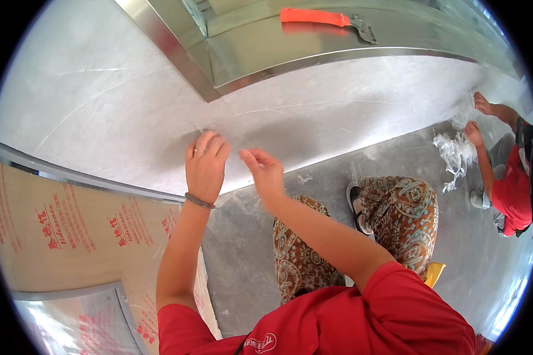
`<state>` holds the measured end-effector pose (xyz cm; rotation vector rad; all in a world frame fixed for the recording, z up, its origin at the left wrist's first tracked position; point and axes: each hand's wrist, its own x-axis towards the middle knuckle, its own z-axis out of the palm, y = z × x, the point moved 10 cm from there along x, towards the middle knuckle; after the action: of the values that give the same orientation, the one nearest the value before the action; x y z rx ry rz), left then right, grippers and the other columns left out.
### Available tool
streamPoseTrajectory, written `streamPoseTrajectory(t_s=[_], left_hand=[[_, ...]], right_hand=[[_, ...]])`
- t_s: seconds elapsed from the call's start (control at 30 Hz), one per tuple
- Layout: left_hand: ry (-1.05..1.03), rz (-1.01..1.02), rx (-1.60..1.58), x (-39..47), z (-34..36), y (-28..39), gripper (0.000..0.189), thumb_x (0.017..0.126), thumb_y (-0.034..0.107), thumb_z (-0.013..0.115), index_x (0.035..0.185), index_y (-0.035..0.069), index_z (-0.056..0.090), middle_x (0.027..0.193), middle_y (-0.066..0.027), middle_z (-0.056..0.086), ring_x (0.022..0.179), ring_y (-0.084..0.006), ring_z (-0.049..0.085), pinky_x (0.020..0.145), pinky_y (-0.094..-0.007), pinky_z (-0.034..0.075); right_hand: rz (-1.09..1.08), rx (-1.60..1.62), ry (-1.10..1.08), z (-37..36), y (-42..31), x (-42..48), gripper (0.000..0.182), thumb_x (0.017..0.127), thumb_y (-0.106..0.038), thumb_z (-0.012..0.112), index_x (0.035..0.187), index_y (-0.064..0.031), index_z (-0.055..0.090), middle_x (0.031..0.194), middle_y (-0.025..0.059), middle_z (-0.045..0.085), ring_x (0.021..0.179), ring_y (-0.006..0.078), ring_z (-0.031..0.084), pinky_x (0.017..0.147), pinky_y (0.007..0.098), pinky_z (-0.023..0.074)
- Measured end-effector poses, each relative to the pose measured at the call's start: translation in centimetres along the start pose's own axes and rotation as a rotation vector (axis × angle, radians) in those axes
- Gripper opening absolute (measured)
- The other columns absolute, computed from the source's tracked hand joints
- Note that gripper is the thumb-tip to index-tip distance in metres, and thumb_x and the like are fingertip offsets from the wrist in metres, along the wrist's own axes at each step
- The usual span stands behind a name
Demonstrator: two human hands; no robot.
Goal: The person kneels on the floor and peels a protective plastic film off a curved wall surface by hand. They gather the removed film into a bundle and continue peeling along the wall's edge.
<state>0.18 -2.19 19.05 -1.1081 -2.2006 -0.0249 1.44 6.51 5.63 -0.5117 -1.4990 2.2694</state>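
Note:
Bent fingers of my left hand (207,165) rest at the pale grey wall panel (337,95), below the corner of a metal window frame (211,92). A ring and a bracelet are on this hand. To its right, my right hand (265,174) is raised near the panel with thumb and fingertips pinched together. Whether either hand pinches a piece of thin clear film cannot be made out. Fine scratch-like lines run across the panel. On the shiny metal sill (248,57) lies a scraper (317,17) with an orange handle and a metal blade.
At right, a co-worker in a red shirt (511,191) reaches to the same panel, beside crumpled clear plastic film (455,155) on the grey floor (244,266). A door wrapped in printed protective film (84,262) stands at left. Part of a yellow object (434,274) shows by my leg.

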Motion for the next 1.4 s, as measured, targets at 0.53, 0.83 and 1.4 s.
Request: streamPoseTrajectory(t_s=[0.53, 0.83, 1.4], left_hand=[[-0.103, 0.128, -0.096, -1.8, -1.7, 1.8, 0.025, 0.071, 0.004, 0.059, 0.096, 0.01, 0.061, 0.094, 0.001, 0.061, 0.104, -0.0208, 0.054, 0.075, -0.0337, 0.044], [-0.472, -0.001, -0.025, -4.0, 6.4, 3.1, 0.03, 0.076, 0.01, 0.055, 0.105, 0.008, 0.062, 0.106, -0.0012, 0.062, 0.1, -0.0183, 0.056, 0.075, -0.0312, 0.047], [-0.123, -0.585, -0.655, -15.1, 7.1, 2.9, 0.047, 0.071, -0.004, 0.06, 0.117, 0.006, 0.058, 0.113, -0.0087, 0.061, 0.095, -0.0283, 0.057, 0.083, -0.038, 0.047]], right_hand=[[-0.824, -0.59, -0.223, 2.6, -3.2, -1.9, 0.012, 0.071, -0.004, 0.07, 0.082, -0.0068, 0.066, 0.079, 0.0045, 0.064, 0.076, 0.0247, 0.059, 0.065, 0.0355, 0.0491], [-0.688, -0.522, -0.198, -1.0, -2.1, -2.6, 0.015, 0.074, -0.002, 0.067, 0.089, -0.0051, 0.066, 0.093, 0.0077, 0.066, 0.086, 0.0274, 0.061, 0.072, 0.0356, 0.0509], [-0.839, -1.01, -0.687, 1.3, 6.5, -2.4, 0.027, 0.075, -0.004, 0.06, 0.102, -0.0044, 0.064, 0.121, 0.0081, 0.059, 0.118, 0.0245, 0.052, 0.093, 0.0356, 0.047]])
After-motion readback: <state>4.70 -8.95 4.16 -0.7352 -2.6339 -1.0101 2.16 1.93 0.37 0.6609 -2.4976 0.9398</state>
